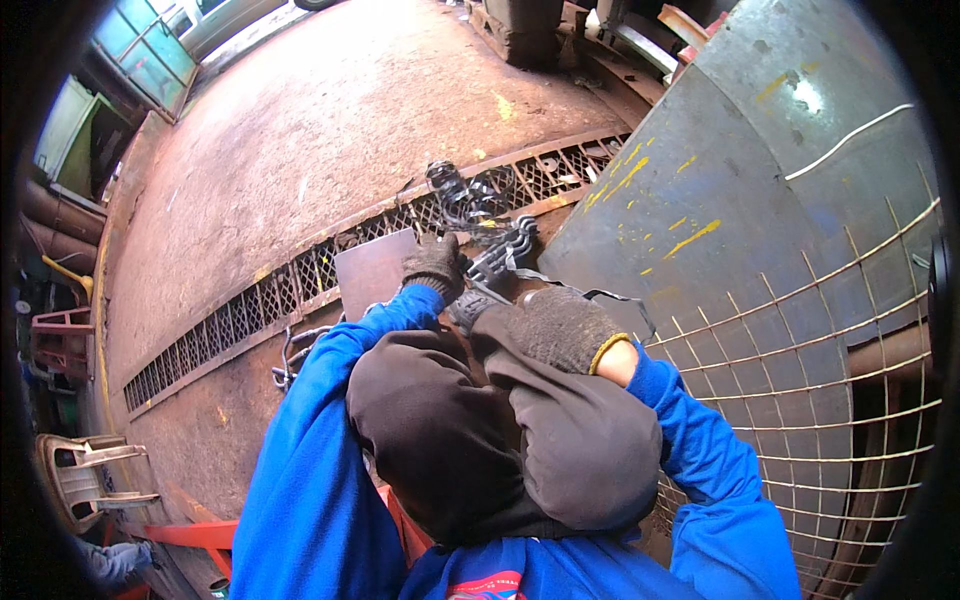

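My left hand (435, 265), in a dark knitted glove, is closed with its fingertips turned down beside the bundle of bent grey metal rods (505, 248). What it grips is hidden. A flat grey metal plate (375, 272) lies just left of that hand. My right hand (565, 330), in a grey glove with a yellow cuff edge, is by my right knee with its fingers curled. A short grey bar (488, 291) runs toward its fingertips, but its grip is hidden. Thin dark strapping (625, 298) loops past the right hand.
Tangled black strapping (465, 195) lies on a floor grating (310, 270) ahead. More bent rods (290, 355) are left of my knees. A large metal sheet (650, 215) and wire mesh (800, 410) stand at right. A plastic chair (90, 475) is at lower left.
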{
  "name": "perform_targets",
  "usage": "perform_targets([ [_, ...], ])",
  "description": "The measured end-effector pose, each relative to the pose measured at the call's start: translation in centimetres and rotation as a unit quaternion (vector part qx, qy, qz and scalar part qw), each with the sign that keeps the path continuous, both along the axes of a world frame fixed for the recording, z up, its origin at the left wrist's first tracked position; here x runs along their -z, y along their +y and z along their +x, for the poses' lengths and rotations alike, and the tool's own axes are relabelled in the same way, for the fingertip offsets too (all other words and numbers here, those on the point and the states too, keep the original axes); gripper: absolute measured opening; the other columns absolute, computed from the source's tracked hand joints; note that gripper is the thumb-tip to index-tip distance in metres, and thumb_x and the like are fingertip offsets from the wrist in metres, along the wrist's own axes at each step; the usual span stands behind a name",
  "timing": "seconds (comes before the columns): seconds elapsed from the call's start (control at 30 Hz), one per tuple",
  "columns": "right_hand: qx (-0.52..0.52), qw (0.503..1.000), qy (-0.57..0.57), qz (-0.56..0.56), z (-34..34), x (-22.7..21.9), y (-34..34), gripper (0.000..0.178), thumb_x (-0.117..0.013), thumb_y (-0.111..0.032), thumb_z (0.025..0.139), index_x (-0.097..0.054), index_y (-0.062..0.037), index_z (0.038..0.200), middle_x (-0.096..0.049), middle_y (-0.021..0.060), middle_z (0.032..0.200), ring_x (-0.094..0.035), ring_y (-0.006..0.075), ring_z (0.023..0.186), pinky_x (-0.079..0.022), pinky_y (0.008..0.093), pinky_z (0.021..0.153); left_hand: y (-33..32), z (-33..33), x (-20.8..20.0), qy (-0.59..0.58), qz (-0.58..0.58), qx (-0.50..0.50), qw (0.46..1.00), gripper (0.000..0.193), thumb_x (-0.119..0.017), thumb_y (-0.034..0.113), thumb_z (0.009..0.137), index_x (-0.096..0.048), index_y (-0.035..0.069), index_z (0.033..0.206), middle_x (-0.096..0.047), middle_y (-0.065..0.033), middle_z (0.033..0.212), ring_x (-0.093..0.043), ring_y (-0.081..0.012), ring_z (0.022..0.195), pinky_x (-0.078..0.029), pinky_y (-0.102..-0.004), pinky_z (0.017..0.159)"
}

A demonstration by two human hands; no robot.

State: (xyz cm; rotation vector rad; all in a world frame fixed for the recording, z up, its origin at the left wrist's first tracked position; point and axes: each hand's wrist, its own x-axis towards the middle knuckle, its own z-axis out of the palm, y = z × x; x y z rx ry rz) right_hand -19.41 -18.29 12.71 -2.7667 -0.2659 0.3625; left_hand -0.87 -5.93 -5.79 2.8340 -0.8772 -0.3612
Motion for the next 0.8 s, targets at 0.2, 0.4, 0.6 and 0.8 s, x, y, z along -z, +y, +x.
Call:
perform_targets([
  [0.2,0.025,0.999,0.039,0.007,0.0,0.0,0.5,0.028,-0.061,-0.025,0.088,-0.072,-0.0043,0.102,-0.072,0.0242,0.101,-0.072,0.0398,0.095,-0.057,0.0515,0.083,-1.1,-0.2,-0.2,0.024,0.018,0.008,1.0,0.041,-0.067,0.03,0.088,-0.057,0.015,0.124,-0.058,-0.0248,0.121,-0.063,-0.0448,0.11,-0.053,-0.0558,0.084],
  [0.4,0.033,0.998,0.053,0.003,-0.2,-3.4,1.4,0.033,-0.063,-0.029,0.087,-0.07,-0.0056,0.109,-0.072,0.0232,0.102,-0.071,0.0398,0.097,-0.056,0.0517,0.084,0.2,0.0,-1.1,0.013,0.024,0.033,0.999,0.054,-0.074,0.021,0.076,-0.057,0.016,0.127,-0.058,-0.0248,0.123,-0.063,-0.0449,0.111,-0.054,-0.0553,0.086],
  [0.6,-0.018,0.999,0.038,-0.026,-0.3,-3.9,0.9,0.034,-0.065,-0.033,0.087,-0.067,-0.0084,0.11,-0.072,0.0231,0.097,-0.07,0.0406,0.094,-0.056,0.0521,0.081,-0.2,0.3,0.5,0.013,0.004,0.041,0.999,0.06,-0.078,0.023,0.071,-0.056,0.015,0.127,-0.058,-0.0262,0.122,-0.064,-0.0464,0.109,-0.054,-0.0564,0.085],
  [0.8,-0.026,0.996,-0.084,-0.013,-0.3,1.0,-4.3,0.022,-0.058,-0.023,0.091,-0.067,-0.0092,0.106,-0.068,0.0201,0.094,-0.069,0.0418,0.085,-0.055,0.0509,0.072,0.1,0.1,0.1,0.036,-0.117,0.074,0.99,0.067,-0.08,0.019,0.07,-0.055,0.019,0.132,-0.06,-0.0243,0.116,-0.063,-0.0461,0.108,-0.054,-0.055,0.086],
])
